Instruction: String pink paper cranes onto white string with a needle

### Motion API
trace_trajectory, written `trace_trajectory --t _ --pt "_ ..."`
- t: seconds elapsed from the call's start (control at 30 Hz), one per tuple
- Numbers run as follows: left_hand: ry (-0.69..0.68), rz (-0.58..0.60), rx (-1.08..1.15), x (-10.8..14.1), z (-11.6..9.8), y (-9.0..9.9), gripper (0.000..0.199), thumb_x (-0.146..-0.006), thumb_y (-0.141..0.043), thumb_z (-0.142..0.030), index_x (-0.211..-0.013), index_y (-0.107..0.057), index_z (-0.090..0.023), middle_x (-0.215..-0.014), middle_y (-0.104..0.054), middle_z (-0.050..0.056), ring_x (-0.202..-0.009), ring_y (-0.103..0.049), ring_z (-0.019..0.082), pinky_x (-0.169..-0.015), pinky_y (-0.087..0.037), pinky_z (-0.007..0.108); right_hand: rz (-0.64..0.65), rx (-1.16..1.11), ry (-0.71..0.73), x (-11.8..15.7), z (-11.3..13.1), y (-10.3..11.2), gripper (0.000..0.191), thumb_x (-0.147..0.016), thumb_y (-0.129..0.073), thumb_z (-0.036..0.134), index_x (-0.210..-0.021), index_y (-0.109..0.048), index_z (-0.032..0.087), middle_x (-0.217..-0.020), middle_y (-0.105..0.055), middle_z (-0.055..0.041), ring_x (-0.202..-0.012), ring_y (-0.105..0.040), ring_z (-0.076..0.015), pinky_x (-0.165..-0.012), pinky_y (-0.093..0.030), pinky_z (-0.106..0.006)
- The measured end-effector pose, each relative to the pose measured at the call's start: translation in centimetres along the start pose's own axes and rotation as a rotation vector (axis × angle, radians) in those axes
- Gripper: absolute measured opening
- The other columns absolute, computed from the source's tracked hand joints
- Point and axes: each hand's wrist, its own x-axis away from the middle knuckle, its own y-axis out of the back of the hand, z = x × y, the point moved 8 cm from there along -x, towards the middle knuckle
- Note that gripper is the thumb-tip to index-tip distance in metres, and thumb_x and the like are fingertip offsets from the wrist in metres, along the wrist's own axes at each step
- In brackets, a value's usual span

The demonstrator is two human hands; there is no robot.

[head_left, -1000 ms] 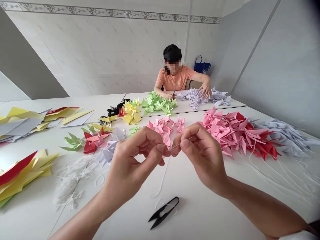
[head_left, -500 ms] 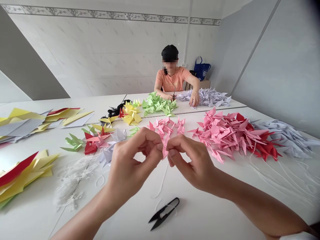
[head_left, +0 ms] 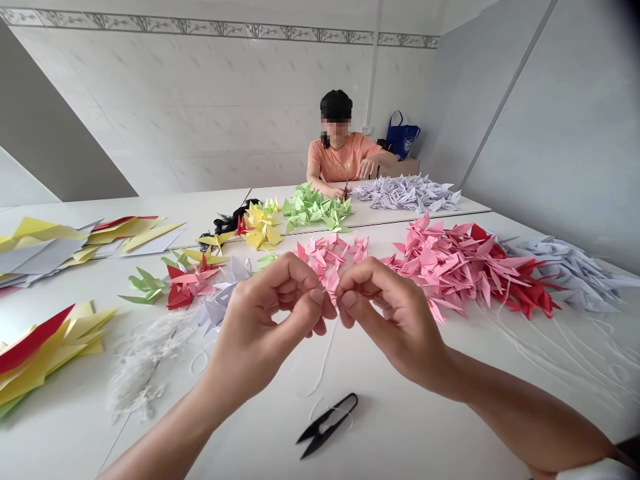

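My left hand and my right hand are raised over the table, fingertips almost meeting in close pinches. Pink folded paper, seemingly a paper crane, shows between them at the left fingertips; the fingers hide part of it. A white string trails from the pinched fingers, nearest the right ones, down to the tabletop. Exactly how the fingers grip paper and string is hard to see. Below the hands lie black thread snips, with a bit of white string across them.
Pink cranes, red cranes and pale cranes are heaped at right. White strings and colored paper sheets lie left. Across the table, a co-worker sits near green cranes and pale lilac cranes.
My fingertips have shifted slightly, and less pink paper shows between them. The co-worker's hand has lifted off the pale lilac pile and drawn back toward the body.
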Motion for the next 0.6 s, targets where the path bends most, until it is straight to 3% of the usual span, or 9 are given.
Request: trace_trajectory --t 0.17,0.33,0.47,0.6 --pt "-0.003 0.044 -0.025 -0.2 0.0 -0.6 0.016 -0.093 -0.058 -0.012 -0.079 -0.059 -0.018 -0.069 -0.067 -0.003 -0.057 -0.067 0.009 -0.053 -0.056 0.019 -0.046 0.090 -0.013 0.1 0.0 0.3 0.008 -0.098 -0.062 0.026 -0.103 -0.055 0.024 -0.073 -0.044 0.0045 -0.063 -0.040 -0.0109 -0.057 -0.037 -0.025" --pt "0.017 0.080 -0.043 0.0 0.1 -1.0 0.017 -0.091 -0.056 -0.007 -0.079 -0.059 -0.019 -0.069 -0.069 -0.004 -0.060 -0.067 0.008 -0.055 -0.056 0.016 -0.072 0.076 0.046 -0.2 0.5 0.5 0.010 -0.099 -0.061 0.021 -0.090 -0.057 0.022 -0.077 -0.054 0.0034 -0.063 -0.044 -0.0086 -0.057 -0.038 -0.023" --pt "0.038 0.092 -0.010 0.2 0.2 -1.0 0.018 -0.093 -0.054 -0.008 -0.080 -0.058 -0.019 -0.072 -0.071 -0.003 -0.061 -0.067 0.008 -0.056 -0.057 0.016 -0.185 0.044 0.062 -0.1 0.7 1.6 0.012 -0.103 -0.055 0.024 -0.091 -0.053 0.022 -0.075 -0.050 0.0035 -0.064 -0.044 -0.0090 -0.056 -0.038 -0.022" --pt "0.071 0.099 0.015 0.1 0.5 -1.0 0.018 -0.093 -0.054 -0.009 -0.080 -0.058 -0.019 -0.070 -0.068 -0.002 -0.063 -0.068 0.010 -0.056 -0.058 0.017 -0.165 0.068 0.049 -0.1 0.5 1.5 0.014 -0.103 -0.054 0.027 -0.090 -0.053 0.021 -0.076 -0.049 0.0023 -0.064 -0.044 -0.0105 -0.056 -0.038 -0.024"
